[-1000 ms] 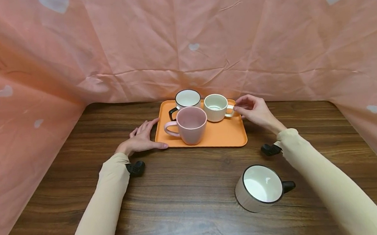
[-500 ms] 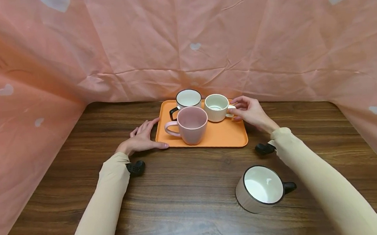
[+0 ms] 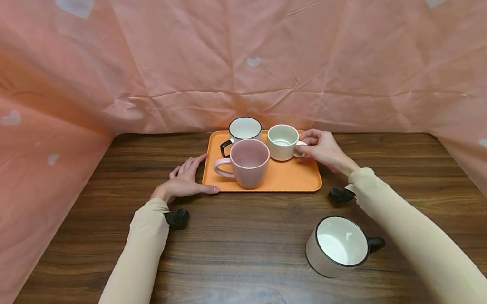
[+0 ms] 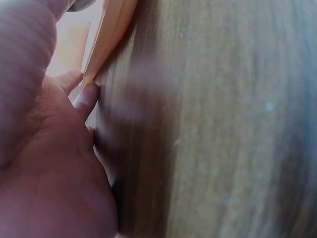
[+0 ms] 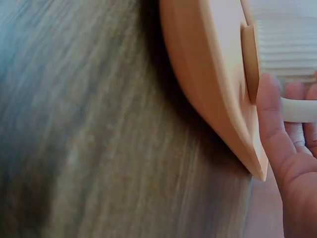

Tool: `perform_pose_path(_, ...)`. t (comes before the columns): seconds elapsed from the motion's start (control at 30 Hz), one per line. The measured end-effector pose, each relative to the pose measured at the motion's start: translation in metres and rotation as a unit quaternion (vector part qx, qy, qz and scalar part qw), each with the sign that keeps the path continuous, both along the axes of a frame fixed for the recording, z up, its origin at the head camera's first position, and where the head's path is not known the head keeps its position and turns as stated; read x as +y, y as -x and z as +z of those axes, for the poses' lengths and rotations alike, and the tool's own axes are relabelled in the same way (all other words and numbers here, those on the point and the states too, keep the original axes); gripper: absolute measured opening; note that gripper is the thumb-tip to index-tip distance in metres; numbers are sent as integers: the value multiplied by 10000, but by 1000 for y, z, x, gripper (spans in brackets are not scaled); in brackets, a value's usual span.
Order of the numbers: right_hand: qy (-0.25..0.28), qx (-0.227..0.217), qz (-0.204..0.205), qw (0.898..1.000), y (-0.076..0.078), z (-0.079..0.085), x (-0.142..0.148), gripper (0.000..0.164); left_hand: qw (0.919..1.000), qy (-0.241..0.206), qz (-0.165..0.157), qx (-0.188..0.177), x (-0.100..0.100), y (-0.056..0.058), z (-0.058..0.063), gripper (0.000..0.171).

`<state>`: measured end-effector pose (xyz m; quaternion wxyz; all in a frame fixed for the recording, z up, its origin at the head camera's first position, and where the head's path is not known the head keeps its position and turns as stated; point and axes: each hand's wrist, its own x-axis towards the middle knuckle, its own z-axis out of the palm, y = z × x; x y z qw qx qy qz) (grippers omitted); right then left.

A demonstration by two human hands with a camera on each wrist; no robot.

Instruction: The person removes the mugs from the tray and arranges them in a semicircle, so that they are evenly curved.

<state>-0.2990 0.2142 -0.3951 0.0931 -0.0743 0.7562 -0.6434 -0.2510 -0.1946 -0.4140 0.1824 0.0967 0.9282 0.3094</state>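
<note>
An orange tray (image 3: pixel 291 177) lies on the table against the cloth. My left hand (image 3: pixel 183 180) rests at its left side, fingers spread, thumb on the front edge and a fingertip at the side rim. On the tray stand a pink mug (image 3: pixel 251 165), a white mug (image 3: pixel 246 129) with black rim and handle partly hidden behind it, and a small ribbed cream cup (image 3: pixel 283 144). With thumb and fingers my right hand (image 3: pixel 324 151) pinches the cream cup's handle (image 5: pixel 299 110), reaching over the tray's right edge. The cup stands upright.
A larger pale mug (image 3: pixel 337 247) with black rim and handle stands on the wooden table (image 3: pixel 234 248) at front right, beside my right sleeve. Pink cloth (image 3: pixel 278 49) with white hearts hangs behind and at both sides.
My right hand has moved left from the tray's right edge and taken hold of the cream cup's handle. The cup has shifted slightly right. My left hand stays at the tray.
</note>
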Motion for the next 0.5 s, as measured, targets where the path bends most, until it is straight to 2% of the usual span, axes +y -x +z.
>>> perform_pose_path(0.23,507,-43,-265,9984,-4,1,2,21,10000,90,13,1,0,2,-2,122)
perform_pose_path(0.5,625,6,-300,9976,-11,2,5,21,10000,69,33,-24,-1,2,-3,122)
